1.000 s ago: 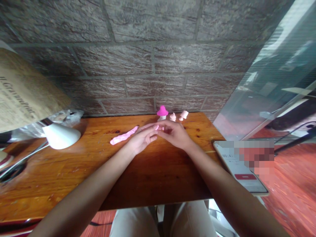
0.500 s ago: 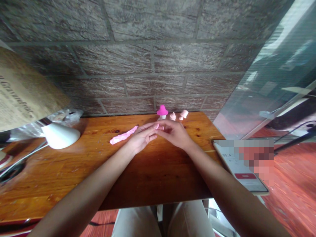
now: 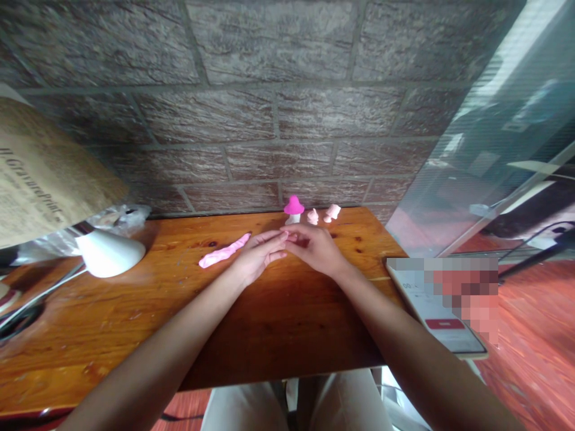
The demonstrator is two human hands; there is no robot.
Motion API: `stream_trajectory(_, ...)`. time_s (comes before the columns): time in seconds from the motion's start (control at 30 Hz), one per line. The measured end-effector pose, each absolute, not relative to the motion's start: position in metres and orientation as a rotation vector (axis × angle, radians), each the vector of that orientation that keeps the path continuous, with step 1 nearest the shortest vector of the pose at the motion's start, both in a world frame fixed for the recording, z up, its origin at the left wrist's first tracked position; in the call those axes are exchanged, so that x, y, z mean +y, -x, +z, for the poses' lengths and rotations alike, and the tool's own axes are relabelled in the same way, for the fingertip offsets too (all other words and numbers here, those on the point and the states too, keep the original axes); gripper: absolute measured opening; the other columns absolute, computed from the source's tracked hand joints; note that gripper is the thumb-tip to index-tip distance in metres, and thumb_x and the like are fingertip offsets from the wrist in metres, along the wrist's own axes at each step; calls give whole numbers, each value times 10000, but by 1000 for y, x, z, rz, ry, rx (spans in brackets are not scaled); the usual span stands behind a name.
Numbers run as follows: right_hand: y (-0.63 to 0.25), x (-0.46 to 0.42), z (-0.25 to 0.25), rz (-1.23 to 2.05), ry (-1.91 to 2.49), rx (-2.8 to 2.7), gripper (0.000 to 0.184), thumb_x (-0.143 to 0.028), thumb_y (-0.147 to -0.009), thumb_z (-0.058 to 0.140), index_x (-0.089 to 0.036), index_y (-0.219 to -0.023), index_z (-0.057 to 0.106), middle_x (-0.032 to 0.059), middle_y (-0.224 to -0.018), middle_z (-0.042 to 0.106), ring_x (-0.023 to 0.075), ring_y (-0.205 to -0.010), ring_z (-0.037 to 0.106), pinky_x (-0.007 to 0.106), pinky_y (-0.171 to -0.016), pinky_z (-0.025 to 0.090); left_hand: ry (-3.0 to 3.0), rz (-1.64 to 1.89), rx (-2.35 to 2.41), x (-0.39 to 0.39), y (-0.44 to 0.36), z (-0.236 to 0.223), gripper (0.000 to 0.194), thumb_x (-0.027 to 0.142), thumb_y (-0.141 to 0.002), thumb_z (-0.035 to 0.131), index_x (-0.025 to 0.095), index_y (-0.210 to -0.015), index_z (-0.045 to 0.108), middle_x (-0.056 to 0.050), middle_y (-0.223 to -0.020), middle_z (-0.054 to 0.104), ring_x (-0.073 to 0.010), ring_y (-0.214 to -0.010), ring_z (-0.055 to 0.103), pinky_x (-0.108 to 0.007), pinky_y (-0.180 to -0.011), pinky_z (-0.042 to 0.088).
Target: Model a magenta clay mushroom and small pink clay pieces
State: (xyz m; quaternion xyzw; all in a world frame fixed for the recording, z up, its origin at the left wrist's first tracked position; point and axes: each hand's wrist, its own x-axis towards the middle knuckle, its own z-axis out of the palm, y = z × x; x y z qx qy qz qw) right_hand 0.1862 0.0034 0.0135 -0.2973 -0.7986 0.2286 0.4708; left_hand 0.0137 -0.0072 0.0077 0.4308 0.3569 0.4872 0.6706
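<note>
Above the middle of the wooden table, my left hand (image 3: 257,257) and my right hand (image 3: 318,250) meet at the fingertips. Between them they pinch a small lump of pink modelling clay (image 3: 287,236), mostly covered by the fingers. A long pink strip of clay (image 3: 224,251) lies flat just left of my left hand. Behind the hands stands a mushroom figure (image 3: 294,206) with a bright pink cap and a whitish stem. To its right sit a small pale pink lump (image 3: 313,216) and a larger pale pink piece (image 3: 332,212).
At the left stands a lamp with a white base (image 3: 110,251) and a printed paper shade (image 3: 49,179), beside clear plastic wrapping (image 3: 123,218) and cables. A phone (image 3: 433,308) lies at the table's right edge. A brick wall (image 3: 251,114) rises behind.
The fingers have shifted slightly around the pink lump, which shows less than before. The right fingertips have parted a little from the left ones at the back. The view has tilted slightly.
</note>
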Motion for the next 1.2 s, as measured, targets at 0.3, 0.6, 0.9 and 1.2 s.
stream_trajectory(0.3,-177,0,9,535,778,-1908,227,-172,-833,673,-182,-1053,726,43,-896,737,161,-776,665,273,-750,519,-953,1161,877,-6,-13,9,389,367,-592,911,166,-901,786,-86,-981,776,-145,-855,692,-227,-768,499)
stream_trajectory(0.6,-174,-6,14,556,859,-1898,208,-138,-831,636,-191,-1011,727,29,-908,750,152,-778,671,259,-755,518,-904,1138,827,-7,-13,11,348,350,-633,896,164,-900,771,-72,-946,774,-159,-863,704,-242,-784,522)
stream_trajectory(0.9,-175,-3,11,553,824,-1849,273,-193,-834,681,-206,-1104,716,50,-1009,758,158,-808,684,270,-779,535,-837,1112,785,-5,-9,9,275,242,-704,855,181,-952,752,-43,-967,763,-132,-889,694,-232,-816,506)
stream_trajectory(1.2,-177,-4,15,547,782,-1875,236,-167,-840,668,-208,-1059,747,19,-852,740,138,-716,644,246,-714,516,-826,1117,778,-6,-11,11,312,244,-659,885,177,-933,751,-33,-938,759,-117,-857,678,-217,-776,493)
